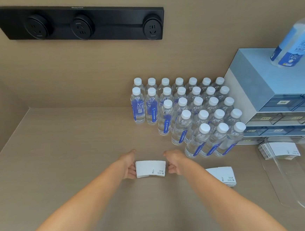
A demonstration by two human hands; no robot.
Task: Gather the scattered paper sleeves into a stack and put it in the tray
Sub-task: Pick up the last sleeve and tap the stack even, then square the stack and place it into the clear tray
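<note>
A small stack of white paper sleeves [150,168] lies on the beige counter between my hands. My left hand [129,165] grips its left edge with curled fingers. At the stack's right edge, my right hand [174,162] has its fingers curled, touching or nearly touching the paper. A second stack of sleeves [222,176] lies on the counter to the right of my right forearm. The clear plastic tray [299,185] sits at the far right, with another pile of sleeves [278,150] at its far end.
Several rows of water bottles [189,112] with white caps stand just behind my hands. A blue drawer unit [278,96] stands at the right with a large bottle [294,46] on top. A black socket strip [79,24] hangs on the wall.
</note>
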